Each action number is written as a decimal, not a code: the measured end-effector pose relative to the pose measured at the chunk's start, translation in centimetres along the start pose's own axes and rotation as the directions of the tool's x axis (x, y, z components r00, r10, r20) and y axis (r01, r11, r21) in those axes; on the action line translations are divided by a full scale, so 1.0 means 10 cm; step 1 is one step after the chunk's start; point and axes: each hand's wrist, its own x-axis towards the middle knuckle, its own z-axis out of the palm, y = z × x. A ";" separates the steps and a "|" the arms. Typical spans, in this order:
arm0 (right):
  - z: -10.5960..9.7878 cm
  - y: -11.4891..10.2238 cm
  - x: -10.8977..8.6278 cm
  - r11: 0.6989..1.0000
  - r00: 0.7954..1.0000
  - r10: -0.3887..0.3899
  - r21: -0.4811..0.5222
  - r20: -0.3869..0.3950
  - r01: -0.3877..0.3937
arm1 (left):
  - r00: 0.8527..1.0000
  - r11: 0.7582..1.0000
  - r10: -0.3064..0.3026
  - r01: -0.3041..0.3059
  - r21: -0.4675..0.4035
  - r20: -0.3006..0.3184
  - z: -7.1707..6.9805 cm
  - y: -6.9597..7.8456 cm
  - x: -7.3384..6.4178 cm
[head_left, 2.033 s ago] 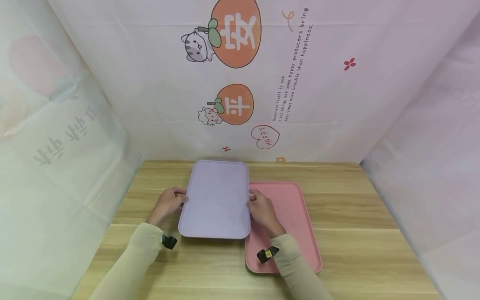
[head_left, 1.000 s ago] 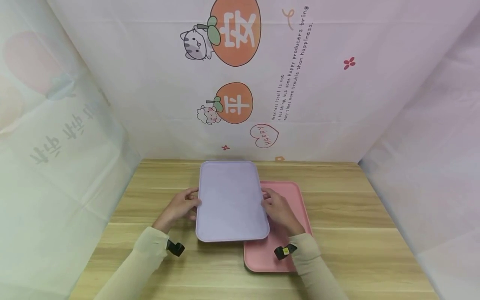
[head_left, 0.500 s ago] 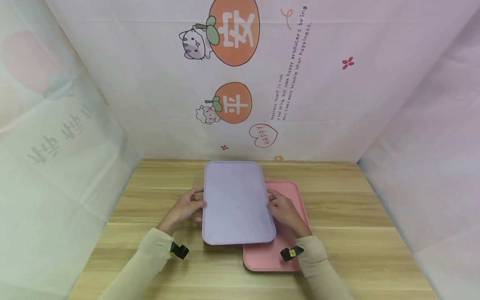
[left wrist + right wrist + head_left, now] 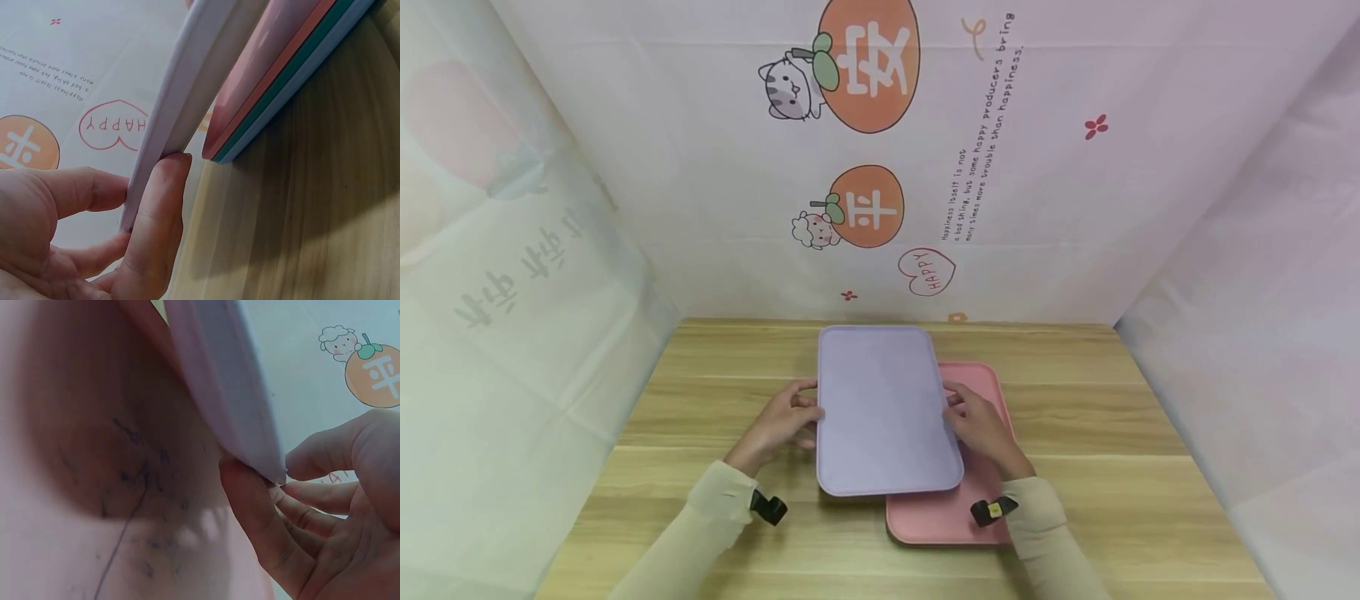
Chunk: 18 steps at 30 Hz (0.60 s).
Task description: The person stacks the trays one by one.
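A flat lilac tray (image 4: pixel 883 408) with a low raised rim hangs above the table between both hands. My left hand (image 4: pixel 782 419) grips its left long edge, thumb on the upper side and fingers beneath, as the left wrist view shows. On the opposite edge my right hand (image 4: pixel 979 425) pinches the rim in the same way. Under the lilac tray's right part lies a pink tray (image 4: pixel 940 521), partly covered. In the left wrist view the pink tray (image 4: pixel 250 81) tops a stack, with a green tray (image 4: pixel 275 84) and a blue tray (image 4: pixel 294 94) below it.
The stack stands on a wood-grain table (image 4: pixel 1112 467). A white printed cloth (image 4: pixel 1037 208) rises behind the table's far edge, and further cloth walls stand at left and right. Dark scribble-like marks (image 4: pixel 147 469) show on the pink surface in the right wrist view.
Both hands have carried the lilac tray to the right and slightly toward the person, so it covers more of the pink tray. The stack has stayed in place.
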 end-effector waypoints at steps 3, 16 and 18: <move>-0.03 0.04 -0.01 1.000 1.000 -0.003 0.015 -0.005 0.003 | 1.000 1.000 0.004 -0.004 -0.005 0.005 0.04 0.00 0.00; -0.16 0.14 -0.09 0.998 1.000 0.006 0.056 -0.019 -0.005 | 0.999 0.999 0.015 -0.014 -0.042 0.041 0.19 0.01 -0.02; -0.17 0.16 -0.10 0.998 1.000 0.014 0.062 -0.027 -0.013 | 0.998 0.999 0.018 -0.016 -0.047 0.053 0.21 0.00 -0.02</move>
